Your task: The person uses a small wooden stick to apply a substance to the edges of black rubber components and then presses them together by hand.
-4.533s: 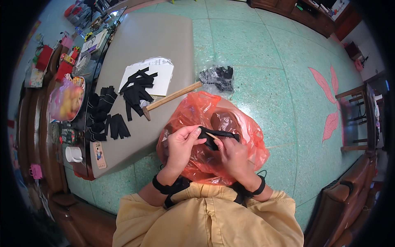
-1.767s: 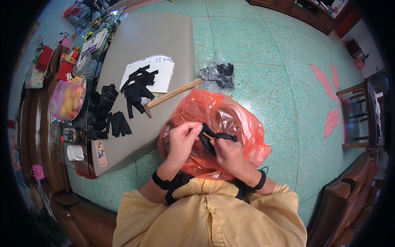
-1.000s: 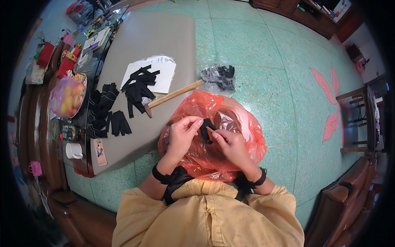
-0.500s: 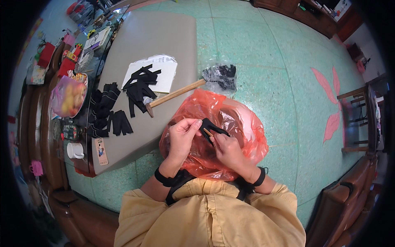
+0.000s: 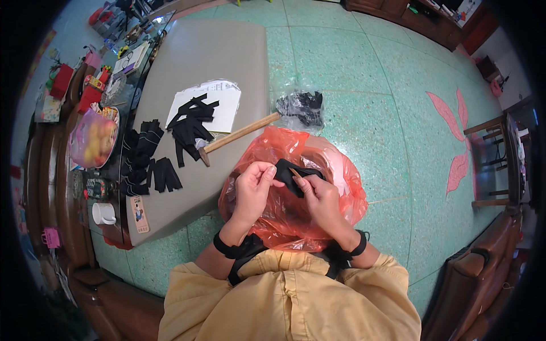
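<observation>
My left hand point(image 5: 255, 190) pinches the left edge of a piece of black fabric point(image 5: 286, 177) between thumb and fingertips. With closed fingers, my right hand point(image 5: 320, 200) grips a thin tan wooden stick point(image 5: 295, 173), whose tip lies against the fabric. Part of the fabric also runs behind my right fingers, and the stick's lower end is hidden in that hand. Both hands work above a crumpled, see-through red plastic bag point(image 5: 256, 153) spread out in front of me.
On the grey padded bench point(image 5: 227, 45) lie black fabric strips point(image 5: 190, 125), white paper point(image 5: 224, 108) and a wooden-handled hammer point(image 5: 239, 135). A clear bag of black pieces point(image 5: 301, 108) is beyond the red bag. A white mug point(image 5: 103, 213) and bagged fruit point(image 5: 95, 139) stand left.
The black fabric is turned and spread a little wider between my hands. My right hand has shifted slightly, and the stick now points further up and left across the fabric.
</observation>
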Action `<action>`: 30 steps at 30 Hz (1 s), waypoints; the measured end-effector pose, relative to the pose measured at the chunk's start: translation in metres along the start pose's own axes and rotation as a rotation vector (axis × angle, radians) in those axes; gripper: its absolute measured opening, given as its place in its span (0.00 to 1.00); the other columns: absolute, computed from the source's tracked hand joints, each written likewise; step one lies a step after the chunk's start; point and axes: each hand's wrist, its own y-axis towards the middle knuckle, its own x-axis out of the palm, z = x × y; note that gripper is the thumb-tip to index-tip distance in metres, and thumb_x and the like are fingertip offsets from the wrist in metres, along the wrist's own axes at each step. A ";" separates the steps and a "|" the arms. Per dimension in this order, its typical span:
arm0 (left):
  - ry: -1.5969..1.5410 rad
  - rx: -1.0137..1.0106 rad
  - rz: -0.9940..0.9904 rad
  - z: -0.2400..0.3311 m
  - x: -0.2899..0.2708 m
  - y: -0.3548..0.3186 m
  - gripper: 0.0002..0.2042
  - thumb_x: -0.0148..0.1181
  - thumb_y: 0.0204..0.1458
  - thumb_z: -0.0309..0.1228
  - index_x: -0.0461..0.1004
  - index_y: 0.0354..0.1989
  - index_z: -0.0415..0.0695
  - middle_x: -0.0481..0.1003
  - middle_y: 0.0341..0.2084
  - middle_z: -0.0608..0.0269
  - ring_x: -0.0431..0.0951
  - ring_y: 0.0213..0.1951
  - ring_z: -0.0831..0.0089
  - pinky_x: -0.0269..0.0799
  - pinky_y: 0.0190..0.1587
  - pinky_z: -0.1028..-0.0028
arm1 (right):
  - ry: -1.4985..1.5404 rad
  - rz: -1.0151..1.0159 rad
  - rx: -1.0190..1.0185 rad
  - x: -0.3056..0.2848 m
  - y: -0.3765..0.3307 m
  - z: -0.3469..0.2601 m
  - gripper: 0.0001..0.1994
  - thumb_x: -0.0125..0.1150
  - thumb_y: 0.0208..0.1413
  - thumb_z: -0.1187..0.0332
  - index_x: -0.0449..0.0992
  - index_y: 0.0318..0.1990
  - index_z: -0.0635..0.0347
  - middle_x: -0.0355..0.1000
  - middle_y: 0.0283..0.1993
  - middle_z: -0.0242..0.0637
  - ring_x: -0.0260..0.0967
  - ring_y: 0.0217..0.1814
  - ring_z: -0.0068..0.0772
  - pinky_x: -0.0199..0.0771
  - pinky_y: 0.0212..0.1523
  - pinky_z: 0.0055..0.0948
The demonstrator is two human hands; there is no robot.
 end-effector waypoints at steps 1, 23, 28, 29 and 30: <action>0.062 0.053 0.018 -0.001 0.000 0.000 0.07 0.50 0.57 0.25 0.71 0.37 0.33 0.74 0.30 0.62 0.75 0.30 0.79 0.75 0.31 0.80 | 0.002 0.000 -0.003 0.000 0.001 -0.002 0.07 0.54 0.56 0.70 0.74 0.35 0.65 0.70 0.24 0.49 0.69 0.24 0.47 0.67 0.25 0.35; 0.167 0.050 0.130 0.012 -0.016 0.007 0.07 0.53 0.56 0.29 0.73 0.35 0.36 0.73 0.26 0.70 0.70 0.26 0.86 0.68 0.29 0.85 | 0.110 -0.161 -0.061 -0.022 -0.005 -0.028 0.07 0.59 0.52 0.70 0.70 0.29 0.65 0.70 0.23 0.39 0.69 0.23 0.34 0.67 0.25 0.31; 0.407 0.124 -0.001 0.027 -0.003 -0.003 0.06 0.54 0.55 0.26 0.72 0.35 0.36 0.75 0.25 0.66 0.73 0.29 0.82 0.69 0.33 0.80 | 0.446 -0.138 0.177 -0.031 0.023 -0.032 0.11 0.65 0.49 0.67 0.75 0.35 0.66 0.69 0.29 0.27 0.62 0.32 0.15 0.64 0.32 0.17; 0.408 0.124 -0.004 0.031 0.000 -0.005 0.06 0.54 0.55 0.26 0.72 0.35 0.36 0.75 0.25 0.66 0.73 0.29 0.82 0.69 0.33 0.80 | 0.446 -0.135 0.178 -0.030 0.024 -0.033 0.11 0.65 0.49 0.67 0.75 0.35 0.66 0.69 0.29 0.27 0.62 0.32 0.15 0.64 0.32 0.17; 0.434 0.123 -0.037 0.034 0.003 -0.006 0.06 0.55 0.55 0.26 0.72 0.35 0.36 0.75 0.25 0.64 0.73 0.29 0.82 0.69 0.33 0.79 | 0.421 -0.183 0.191 -0.029 0.025 -0.036 0.11 0.66 0.49 0.67 0.75 0.35 0.66 0.69 0.28 0.27 0.62 0.31 0.15 0.64 0.32 0.17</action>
